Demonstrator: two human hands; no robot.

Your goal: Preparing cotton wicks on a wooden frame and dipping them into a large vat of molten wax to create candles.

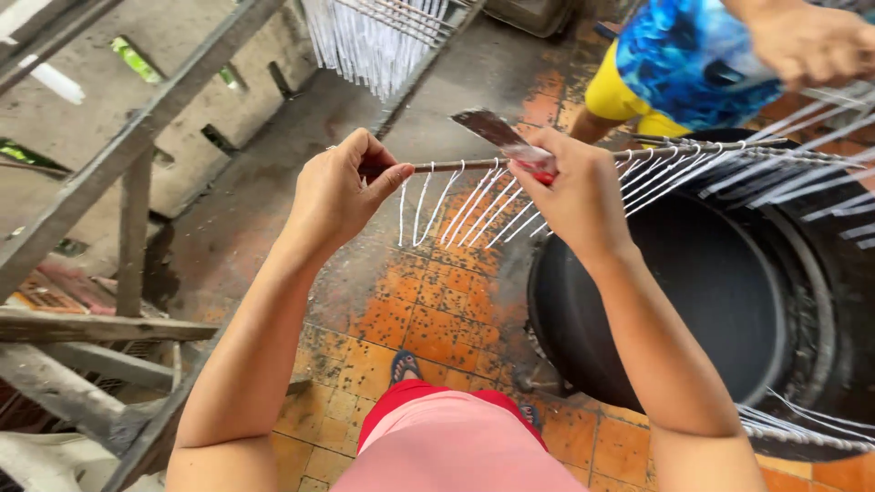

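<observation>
Thin rod [456, 166] strung with hanging white wicks [465, 205], held level above orange tiled floor [437, 319]. Left hand [337, 196] closed around rod's end; right hand [570, 187] gripping red-handled knife [501, 137] against rod. Just right, large black pot [693, 292]. Beyond, another person's hand [807, 41] over similar rods.
</observation>
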